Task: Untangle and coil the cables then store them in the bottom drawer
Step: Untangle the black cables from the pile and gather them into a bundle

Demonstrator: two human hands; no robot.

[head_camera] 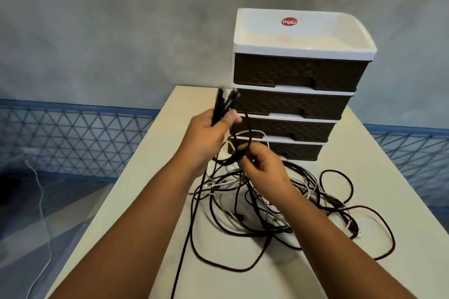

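A tangle of black and white cables (274,204) lies on the white table (379,272) in front of a drawer unit (296,85). My left hand (206,136) is raised above the table and grips several black cable ends (222,102) that stick up past my thumb. Lower and to the right, my right hand (264,165) pinches a black cable loop (244,150) that runs up to the left hand. The bottom drawer (296,152), dark with a woven pattern, is closed, and the cable loop partly hides its left end.
The unit has several dark drawers in a white frame, with an open white tray on top (298,34). A blue mesh fence (73,138) runs behind the table against a grey wall. A thin white cord (42,204) trails on the floor at the left.
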